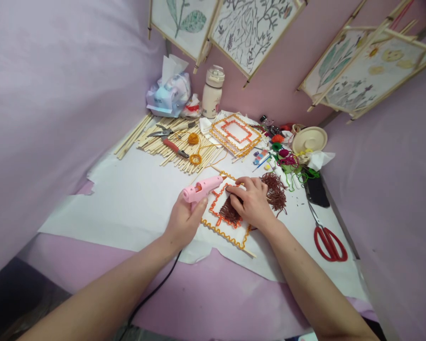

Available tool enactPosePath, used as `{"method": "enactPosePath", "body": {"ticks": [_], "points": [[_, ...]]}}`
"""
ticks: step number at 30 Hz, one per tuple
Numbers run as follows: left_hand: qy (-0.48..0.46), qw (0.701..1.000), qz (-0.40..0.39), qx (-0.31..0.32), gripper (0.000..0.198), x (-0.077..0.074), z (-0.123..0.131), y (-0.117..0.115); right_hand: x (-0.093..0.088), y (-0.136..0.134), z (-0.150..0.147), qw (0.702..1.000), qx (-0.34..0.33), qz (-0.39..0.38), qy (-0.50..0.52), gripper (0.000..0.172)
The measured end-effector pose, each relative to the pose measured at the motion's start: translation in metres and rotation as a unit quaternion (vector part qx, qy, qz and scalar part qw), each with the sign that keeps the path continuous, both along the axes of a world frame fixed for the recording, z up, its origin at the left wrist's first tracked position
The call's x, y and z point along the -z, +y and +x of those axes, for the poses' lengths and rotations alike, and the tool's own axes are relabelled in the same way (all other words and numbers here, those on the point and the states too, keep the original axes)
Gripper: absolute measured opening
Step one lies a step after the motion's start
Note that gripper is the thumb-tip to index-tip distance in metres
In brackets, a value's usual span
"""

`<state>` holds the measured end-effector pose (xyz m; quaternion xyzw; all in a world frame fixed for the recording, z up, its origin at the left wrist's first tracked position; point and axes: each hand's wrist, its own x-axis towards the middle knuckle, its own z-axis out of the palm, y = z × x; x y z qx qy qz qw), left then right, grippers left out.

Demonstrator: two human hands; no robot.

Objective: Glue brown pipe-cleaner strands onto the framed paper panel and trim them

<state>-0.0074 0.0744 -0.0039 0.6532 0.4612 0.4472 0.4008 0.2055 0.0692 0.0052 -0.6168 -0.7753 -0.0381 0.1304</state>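
Note:
My left hand (184, 220) is shut around the grip of a pink hot glue gun (200, 188), with its black cord trailing down toward the bottom of the view. My right hand (250, 201) bears down on brown yarn strands (230, 211) that lie on a white panel (213, 222) edged with orange cord and wavy gold trim. A loose bunch of the same yarn (274, 192) spreads just right of that hand, partly over the panel's edge. My fingers hide part of the panel.
A finished-looking trimmed panel (235, 135) lies beyond the hands, beside pliers (163, 135) on bamboo sticks (173, 147). Red-handled scissors (328, 244) rest at right, near yarn balls and paints. A white sheet (92, 222) covers the pink surface. Framed leaf paintings (365, 71) hang above.

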Motion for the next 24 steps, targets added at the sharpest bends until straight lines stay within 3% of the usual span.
{"method": "enactPosePath", "body": {"ticks": [13, 19, 24], "points": [[-0.007, 1.000, -0.024, -0.007, 0.019, 0.000, 0.001, -0.001, 0.001, -0.001, -0.001, 1.000, -0.005, -0.004, 0.012, 0.026], [0.015, 1.000, -0.010, -0.006, 0.021, 0.004, -0.002, 0.000, -0.010, -0.010, 0.004, 0.996, 0.040, 0.062, 0.059, 0.024], [0.028, 1.000, -0.006, -0.007, 0.023, 0.003, -0.001, 0.000, -0.019, -0.027, 0.026, 0.991, 0.068, 0.086, 0.072, 0.024]]}}
